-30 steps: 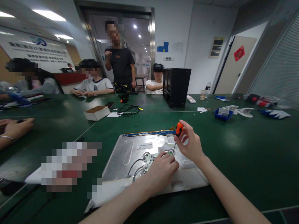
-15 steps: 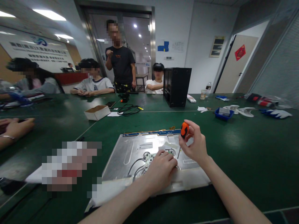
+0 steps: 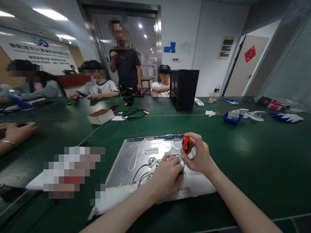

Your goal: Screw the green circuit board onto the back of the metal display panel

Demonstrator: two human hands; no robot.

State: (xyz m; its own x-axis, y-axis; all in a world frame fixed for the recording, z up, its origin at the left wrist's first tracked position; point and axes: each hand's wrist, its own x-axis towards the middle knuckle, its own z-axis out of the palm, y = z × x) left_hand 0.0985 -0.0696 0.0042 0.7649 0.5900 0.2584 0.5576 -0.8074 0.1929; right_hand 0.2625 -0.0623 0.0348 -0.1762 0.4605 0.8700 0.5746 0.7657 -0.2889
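A silver metal panel (image 3: pixel 133 155), with a blue circuit strip (image 3: pixel 155 138) along its far edge, lies flat before me. On its middle sits a small green circuit board (image 3: pixel 155 165) with black cables (image 3: pixel 141 171), partly covered by my left hand (image 3: pixel 167 173). That hand's fingers are curled together over the board's right part; what they pinch, if anything, is hidden. My right hand (image 3: pixel 200 155) grips a screwdriver (image 3: pixel 186 144) by its orange and black handle. The thin shaft points down, its tip beside my left fingertips at the panel.
A white box (image 3: pixel 101 117), black cable coil (image 3: pixel 134 114) and black computer case (image 3: pixel 185 90) stand farther back on the green table (image 3: pixel 245 155). At right lies a blue tray (image 3: pixel 232 120) near gloves (image 3: pixel 286 118). Another person's hands (image 3: pixel 20 133) rest at left; several people are across the table.
My right hand has moved left and down with the screwdriver, bringing its tip to my left fingertips. My left hand has stayed nearly in place. A seated person's hand across the table has shifted left.
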